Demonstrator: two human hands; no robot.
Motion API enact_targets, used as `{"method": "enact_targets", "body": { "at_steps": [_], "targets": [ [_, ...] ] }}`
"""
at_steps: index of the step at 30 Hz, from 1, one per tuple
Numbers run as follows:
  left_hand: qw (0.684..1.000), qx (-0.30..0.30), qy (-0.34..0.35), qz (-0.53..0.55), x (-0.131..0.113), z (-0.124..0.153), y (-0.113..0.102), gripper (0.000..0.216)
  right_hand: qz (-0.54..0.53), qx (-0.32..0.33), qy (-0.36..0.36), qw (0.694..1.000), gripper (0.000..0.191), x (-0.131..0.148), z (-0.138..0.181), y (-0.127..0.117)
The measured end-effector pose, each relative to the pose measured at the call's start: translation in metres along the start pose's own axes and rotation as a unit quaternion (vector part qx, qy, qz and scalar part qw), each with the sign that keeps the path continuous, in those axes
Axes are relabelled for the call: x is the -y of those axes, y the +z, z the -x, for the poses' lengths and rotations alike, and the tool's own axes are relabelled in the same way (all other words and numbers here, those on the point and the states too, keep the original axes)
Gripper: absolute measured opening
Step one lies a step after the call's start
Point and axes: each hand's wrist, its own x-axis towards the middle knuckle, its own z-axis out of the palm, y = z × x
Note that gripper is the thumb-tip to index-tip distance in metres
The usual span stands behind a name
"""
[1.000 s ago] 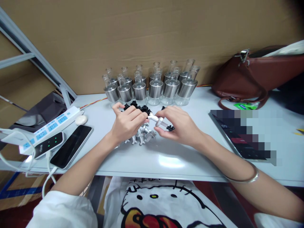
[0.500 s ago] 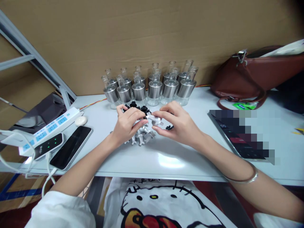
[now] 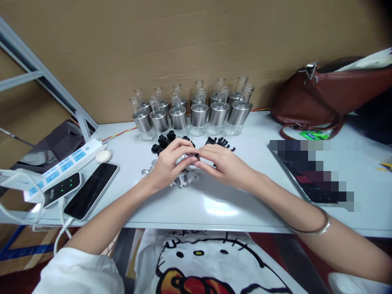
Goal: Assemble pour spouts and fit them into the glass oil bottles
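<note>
My left hand [image 3: 173, 161] and my right hand [image 3: 225, 165] meet above the middle of the table, fingertips pinched together. Between them shows the small dark end [image 3: 196, 155] of a silver spout piece, the rest of which the fingers cover. Below and behind my left hand lie several silver spout pieces [image 3: 183, 179], partly hidden. Black ribbed stoppers [image 3: 163, 141] are grouped just past my left fingers. Small black stick-like parts [image 3: 223, 142] lie beyond my right hand.
Two rows of glass bottles with metal sleeves [image 3: 199, 114] stand along the cardboard wall. To the left are a power strip [image 3: 65, 165], a phone [image 3: 92, 191], a white round case [image 3: 103, 156] and cables. A tablet [image 3: 306, 179] and a brown handbag [image 3: 330, 98] lie right.
My hands have drawn closer together. The silver spout piece, plainly visible before, is now mostly covered by my fingers. My right hand has lowered and uncovered the black stick-like parts.
</note>
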Motion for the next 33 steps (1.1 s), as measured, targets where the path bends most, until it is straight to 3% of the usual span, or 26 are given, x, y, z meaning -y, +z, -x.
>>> {"method": "enact_targets", "body": {
  "at_steps": [5,12,18,23,25,30,33],
  "targets": [
    [1.000,-0.001,0.002,0.004,-0.001,0.002,0.002,0.011,0.021,-0.076,0.040,0.996,0.026,0.002,0.000,-0.005],
    [0.999,0.002,-0.012,0.042,-0.002,0.009,0.006,0.032,-0.008,-0.026,0.038,0.999,0.026,0.005,-0.001,-0.002],
    [0.998,-0.009,0.050,-0.040,0.001,0.007,0.005,0.047,-0.033,-0.076,0.093,0.992,0.027,0.008,-0.003,-0.004],
    [0.981,0.077,0.111,-0.138,-0.001,0.004,0.002,0.019,-0.111,-0.052,0.175,0.977,0.032,0.007,-0.004,-0.007],
    [0.976,0.097,0.119,-0.153,-0.004,0.002,0.002,0.019,-0.123,-0.038,0.178,0.976,0.034,0.006,-0.004,-0.007],
    [0.989,0.046,0.108,-0.086,-0.015,0.000,0.001,0.021,-0.123,-0.072,0.151,0.978,0.036,0.009,-0.004,-0.005],
    [0.998,0.022,0.046,-0.031,-0.021,0.001,0.001,0.022,-0.114,-0.093,0.148,0.978,0.039,0.013,-0.004,-0.004]
  ]
}}
